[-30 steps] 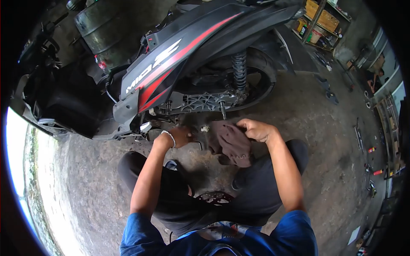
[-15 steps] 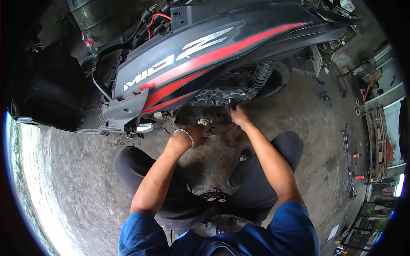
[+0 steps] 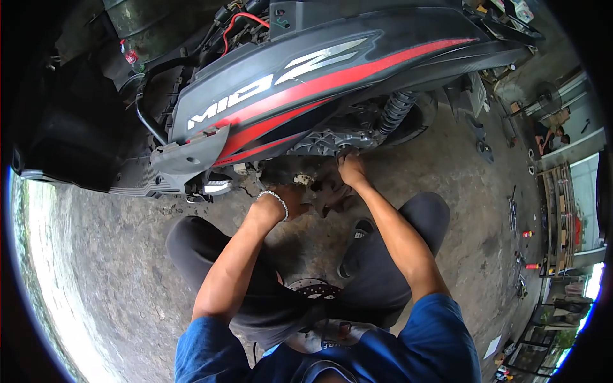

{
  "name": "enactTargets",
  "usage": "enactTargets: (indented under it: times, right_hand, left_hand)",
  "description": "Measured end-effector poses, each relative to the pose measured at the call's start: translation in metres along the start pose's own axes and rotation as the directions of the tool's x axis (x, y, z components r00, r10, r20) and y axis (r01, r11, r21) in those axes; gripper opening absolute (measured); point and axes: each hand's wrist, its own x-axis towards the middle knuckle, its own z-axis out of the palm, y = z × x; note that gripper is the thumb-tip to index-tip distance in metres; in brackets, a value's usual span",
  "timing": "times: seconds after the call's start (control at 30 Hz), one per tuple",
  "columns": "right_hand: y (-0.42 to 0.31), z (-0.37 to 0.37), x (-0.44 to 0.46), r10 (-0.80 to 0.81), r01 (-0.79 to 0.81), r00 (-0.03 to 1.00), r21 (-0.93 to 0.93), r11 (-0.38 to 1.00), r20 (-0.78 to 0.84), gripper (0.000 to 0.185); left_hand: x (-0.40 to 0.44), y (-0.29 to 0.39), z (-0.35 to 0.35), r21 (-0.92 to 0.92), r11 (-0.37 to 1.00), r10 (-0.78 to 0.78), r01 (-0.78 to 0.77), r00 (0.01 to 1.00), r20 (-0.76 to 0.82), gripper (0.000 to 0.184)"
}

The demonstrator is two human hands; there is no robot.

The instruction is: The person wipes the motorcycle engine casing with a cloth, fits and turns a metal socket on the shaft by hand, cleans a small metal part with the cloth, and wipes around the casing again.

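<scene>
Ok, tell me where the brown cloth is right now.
In the head view, the brown cloth is between the left hand and the right hand, nearer the right, on the person's side of the scooter.

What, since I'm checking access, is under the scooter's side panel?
Under the side panel show a ribbed metal casing, with the right hand beside it, a coil spring and part of a wheel. Anything behind the panel is covered.

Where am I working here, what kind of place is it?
Probably a motorbike repair shop: a scooter with its inner parts exposed, hand tools on the stained concrete floor, and a metal drum behind.
</scene>
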Motion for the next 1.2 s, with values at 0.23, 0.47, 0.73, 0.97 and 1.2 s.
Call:
enactTargets:
  times: [0.23,0.47,0.73,0.97,1.2]
  right_hand:
    - [-0.005,-0.011,-0.033,-0.029,0.001,0.99,0.189,0.982,0.141,0.036]
    - [0.022,-0.041,-0.085,-0.027,-0.069,0.93,0.245,0.967,0.367,0.027]
    - [-0.019,-0.115,-0.064,0.533,-0.705,0.693,0.61,0.361,0.486,0.046]
    - [-0.043,0.018,-0.016,0.332,-0.358,0.9,-0.042,0.933,-0.284,0.034]
    - [0.006,0.01,-0.023,0.16,-0.497,0.866,0.849,0.177,0.474,0.031]
  left_hand:
    - [0.0,0.004,0.001,-0.005,1.0,0.003,-0.003,0.999,0.042,0.043]
    - [0.015,0.001,0.025,-0.008,0.999,0.051,-0.052,0.998,-0.029,0.041]
    - [0.013,0.023,0.005,0.041,0.996,0.08,-0.084,0.994,0.075,0.039]
    - [0.01,0.028,-0.013,0.0,0.999,0.035,-0.035,0.991,0.13,0.039]
    - [0.005,0.007,-0.006,-0.112,0.993,0.051,-0.039,0.993,0.103,0.044]
